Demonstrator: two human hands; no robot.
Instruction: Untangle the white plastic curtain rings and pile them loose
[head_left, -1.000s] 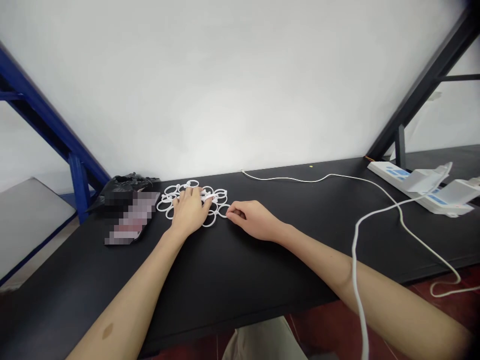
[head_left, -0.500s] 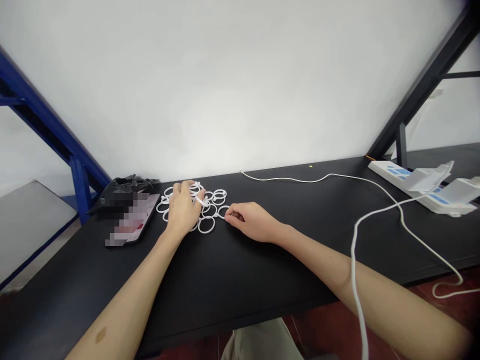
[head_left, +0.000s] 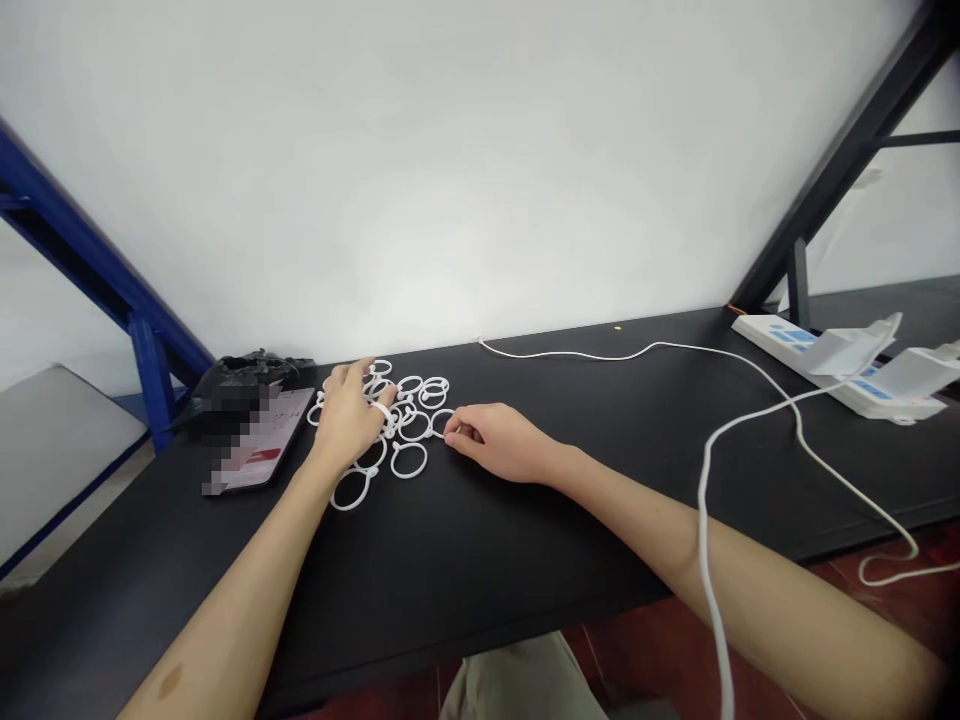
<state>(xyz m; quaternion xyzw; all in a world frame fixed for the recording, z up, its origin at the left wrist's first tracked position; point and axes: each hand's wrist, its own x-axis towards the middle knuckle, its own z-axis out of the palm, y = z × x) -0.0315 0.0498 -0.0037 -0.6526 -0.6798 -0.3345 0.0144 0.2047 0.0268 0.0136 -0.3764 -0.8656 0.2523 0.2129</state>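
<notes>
Several white plastic rings lie in a loose cluster on the black table near the wall. My left hand rests palm down on the left part of the cluster, fingers spread, with one ring over a fingertip. One ring lies by my left wrist. My right hand lies on the table at the cluster's right edge, its fingertips pinched at a ring.
A phone and a black crumpled bag sit left of the rings. A white cable crosses the table to a power strip with adapters at the right. Blue and black frame struts flank the table.
My left hand has slid left and toward me across the rings, spreading them out; one ring now lies loose by my wrist. My right hand has stayed almost still.
</notes>
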